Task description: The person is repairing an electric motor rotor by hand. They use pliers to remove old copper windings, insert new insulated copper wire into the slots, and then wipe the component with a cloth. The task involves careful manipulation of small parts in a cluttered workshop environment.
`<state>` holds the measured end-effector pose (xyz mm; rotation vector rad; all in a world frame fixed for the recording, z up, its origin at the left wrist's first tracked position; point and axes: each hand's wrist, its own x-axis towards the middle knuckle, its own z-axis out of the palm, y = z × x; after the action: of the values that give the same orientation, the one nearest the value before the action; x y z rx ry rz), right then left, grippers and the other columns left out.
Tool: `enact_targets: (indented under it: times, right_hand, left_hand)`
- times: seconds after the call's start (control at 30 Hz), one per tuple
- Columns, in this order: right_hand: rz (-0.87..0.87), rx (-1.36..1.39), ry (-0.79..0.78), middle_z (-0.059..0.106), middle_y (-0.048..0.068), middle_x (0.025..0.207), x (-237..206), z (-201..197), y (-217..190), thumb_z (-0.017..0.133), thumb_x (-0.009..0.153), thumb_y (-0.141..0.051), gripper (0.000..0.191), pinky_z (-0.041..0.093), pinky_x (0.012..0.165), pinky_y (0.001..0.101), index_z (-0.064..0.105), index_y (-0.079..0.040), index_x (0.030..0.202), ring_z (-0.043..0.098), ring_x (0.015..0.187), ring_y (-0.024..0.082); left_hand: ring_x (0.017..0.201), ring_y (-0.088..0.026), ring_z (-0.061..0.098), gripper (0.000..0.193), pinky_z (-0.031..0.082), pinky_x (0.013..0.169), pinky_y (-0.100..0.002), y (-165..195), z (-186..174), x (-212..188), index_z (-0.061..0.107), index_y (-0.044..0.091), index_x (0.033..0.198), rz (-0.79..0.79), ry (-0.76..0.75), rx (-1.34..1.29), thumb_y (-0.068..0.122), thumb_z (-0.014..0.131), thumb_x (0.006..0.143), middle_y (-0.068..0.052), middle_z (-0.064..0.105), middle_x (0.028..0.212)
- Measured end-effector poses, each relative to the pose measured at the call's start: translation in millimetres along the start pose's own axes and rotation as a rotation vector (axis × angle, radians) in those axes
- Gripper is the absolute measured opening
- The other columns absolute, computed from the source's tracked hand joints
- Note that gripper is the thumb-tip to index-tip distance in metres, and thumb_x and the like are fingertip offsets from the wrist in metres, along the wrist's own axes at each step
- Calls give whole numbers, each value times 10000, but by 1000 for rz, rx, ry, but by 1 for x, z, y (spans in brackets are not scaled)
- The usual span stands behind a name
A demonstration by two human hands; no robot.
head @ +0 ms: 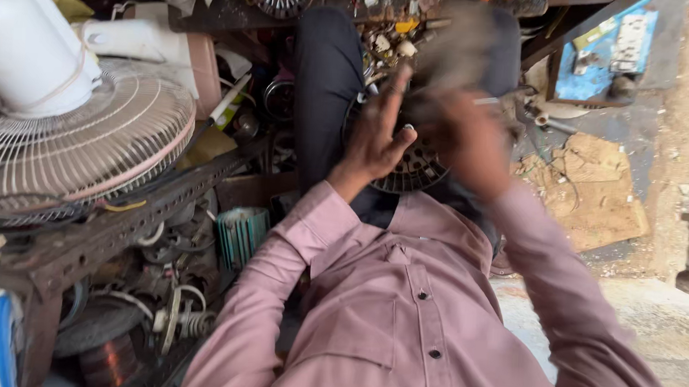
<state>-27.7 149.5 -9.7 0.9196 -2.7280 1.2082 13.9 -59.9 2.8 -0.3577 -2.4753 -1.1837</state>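
A round dark motor part point(416, 170) with radial slots lies on my lap, on my dark trousers point(327, 83). My left hand point(375, 136) rests against its left edge with the fingers stretched out and apart and the thumb on the part. A small pale bit shows at the thumb tip; what it is I cannot tell. My right hand point(469, 141) is over the right side of the part and is blurred by motion, so its grip is unclear. My pink shirt sleeves point(402, 299) fill the lower view.
A white table fan with a wire guard point(72, 140) stands at the left on a rusty metal rack point(107, 228). Below it lie copper coils, wires and a teal finned part point(240, 235). Torn cardboard point(588, 190) lies on the floor at the right.
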Motion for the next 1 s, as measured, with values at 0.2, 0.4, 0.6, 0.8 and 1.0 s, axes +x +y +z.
enact_targets:
  times: [0.2,0.4,0.6,0.8,1.0]
  right_hand:
    - [-136,-171,-48,604,148,1102,-16,19,-53,710,879,-45,329,547,794,456,670,-94,1201,650,924,367]
    - [-140,-90,-17,594,213,1169,10,7,-62,709,902,-44,338,543,825,474,675,-55,1238,646,980,417]
    - [-186,-78,105,612,192,1187,15,21,-67,714,887,-8,342,556,898,465,672,-73,1220,640,1061,422]
    - [60,157,-167,652,127,1055,-47,-31,-33,712,844,-18,300,551,777,410,703,-69,1139,681,921,323]
    - [59,375,205,574,206,1327,1,-20,-29,595,1009,77,396,550,1017,372,581,-14,1394,626,1207,322]
  left_hand:
    - [1367,-364,593,907,436,1176,-443,-27,21,-23,278,57,1635,-118,45,-73,756,198,1063,-212,579,1499]
    - [1248,-356,627,880,429,1180,-465,-22,17,-18,288,60,1645,-142,11,-69,719,204,1068,-180,658,1322]
    - [1212,-334,631,912,447,1114,-457,-20,17,-11,312,58,1616,-156,78,-60,763,221,1045,-168,675,1300]
    - [1195,-332,637,993,441,1097,-475,-12,16,-16,396,8,1573,-213,35,-86,805,209,1011,-168,682,1242]
    - [1195,-364,617,1082,443,1072,-467,-14,-11,-21,401,-18,1533,-214,-2,202,870,270,929,-219,630,1296]
